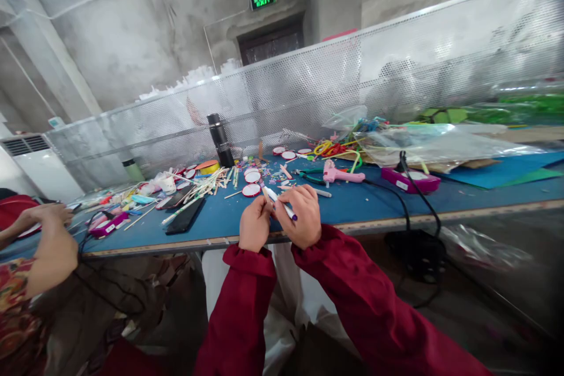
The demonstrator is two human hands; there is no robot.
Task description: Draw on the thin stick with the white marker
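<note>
My left hand [254, 224] and my right hand [303, 215] are close together over the front edge of the blue work table [365, 205], both in dark red sleeves. My right hand is closed round a white marker pen [280, 204] with a purple end pointing lower right. My left hand is pinched at the pen's other end, near a small stick; what it grips there is too small to make out. A pink glue gun [340, 174] lies just behind my hands, its black cord trailing right.
Wooden sticks [200, 189], red-rimmed round discs [251, 190], a black phone [185, 215] and a black flask [221, 140] crowd the table's left. A magenta box [410, 179] and clear plastic bags [423, 144] lie right. Another person's arm [44, 238] works at far left. A perforated screen [308, 94] backs the table.
</note>
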